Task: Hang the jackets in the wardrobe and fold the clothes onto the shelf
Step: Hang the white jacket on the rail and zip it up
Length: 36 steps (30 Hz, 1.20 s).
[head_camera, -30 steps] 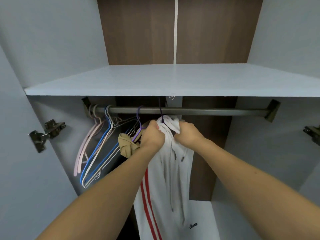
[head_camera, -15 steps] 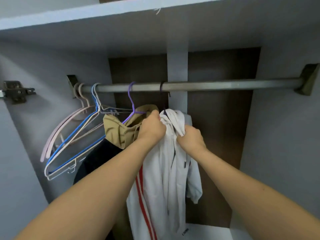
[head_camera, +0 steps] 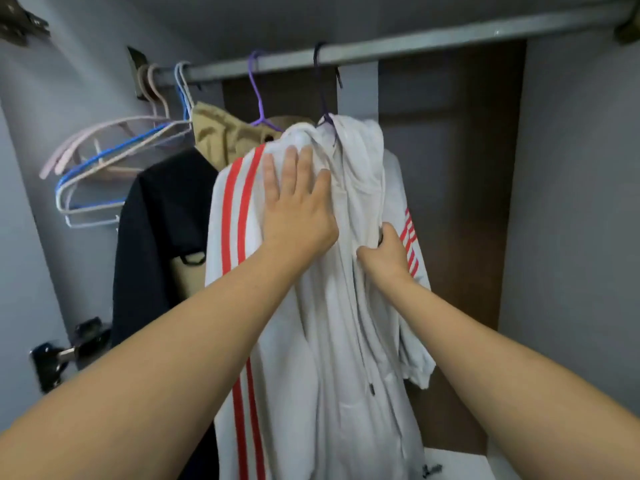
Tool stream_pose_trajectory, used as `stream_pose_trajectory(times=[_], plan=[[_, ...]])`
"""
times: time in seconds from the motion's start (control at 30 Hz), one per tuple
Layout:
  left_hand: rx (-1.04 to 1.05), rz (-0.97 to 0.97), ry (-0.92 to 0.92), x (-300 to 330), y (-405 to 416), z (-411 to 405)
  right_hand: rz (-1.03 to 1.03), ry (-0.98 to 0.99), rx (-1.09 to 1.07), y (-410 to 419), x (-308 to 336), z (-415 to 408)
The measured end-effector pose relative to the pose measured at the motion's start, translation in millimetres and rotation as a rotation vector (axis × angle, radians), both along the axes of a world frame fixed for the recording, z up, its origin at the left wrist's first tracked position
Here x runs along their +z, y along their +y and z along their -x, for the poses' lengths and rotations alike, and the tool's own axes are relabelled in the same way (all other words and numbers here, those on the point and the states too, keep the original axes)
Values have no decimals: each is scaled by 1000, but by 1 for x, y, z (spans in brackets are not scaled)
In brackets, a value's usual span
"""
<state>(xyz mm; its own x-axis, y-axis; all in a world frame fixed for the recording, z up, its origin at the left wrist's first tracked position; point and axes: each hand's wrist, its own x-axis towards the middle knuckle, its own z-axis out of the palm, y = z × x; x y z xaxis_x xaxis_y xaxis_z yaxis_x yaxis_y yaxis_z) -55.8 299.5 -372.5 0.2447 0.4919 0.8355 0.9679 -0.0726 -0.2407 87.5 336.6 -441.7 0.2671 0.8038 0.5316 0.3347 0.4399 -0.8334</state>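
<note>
A white hooded jacket (head_camera: 322,341) with red stripes hangs from a dark hanger (head_camera: 323,98) on the grey wardrobe rail (head_camera: 433,39). My left hand (head_camera: 294,202) lies flat with straight fingers against the jacket's left shoulder. My right hand (head_camera: 384,254) grips a fold of the jacket's front near the right sleeve. Left of it hang a tan jacket (head_camera: 221,133) on a purple hanger (head_camera: 258,95) and a dark navy jacket (head_camera: 162,237).
Several bare pink, blue and white hangers (head_camera: 104,157) cluster at the rail's left end. Door hinges (head_camera: 62,351) stick out from the left wall. The brown back panel (head_camera: 450,202) shows to the right, where the rail is bare. A white floor panel (head_camera: 457,462) lies below.
Both hands left the collar at the hanger. My left hand opened flat on the shoulder; my right hand slid down and grips the front. The view dropped below the shelf.
</note>
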Motion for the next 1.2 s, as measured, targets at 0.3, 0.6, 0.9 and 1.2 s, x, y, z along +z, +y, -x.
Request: stream_pose_trajectory(times=[0.3,0.6,0.9,1.2], plan=[[-35,124,104,-158,-28,-6,81,-152,-60,-2,-111,-11],[-110,330,46,-319,-61,-18,262,-112,-112,-21,-244,-29],[-84,1072,-687,-458,-78,-23,380,-57,-121,-56,-377,-42],[-158,1311,-1784,-497,-72,-50,205,101,-272,-90,-426,-49]])
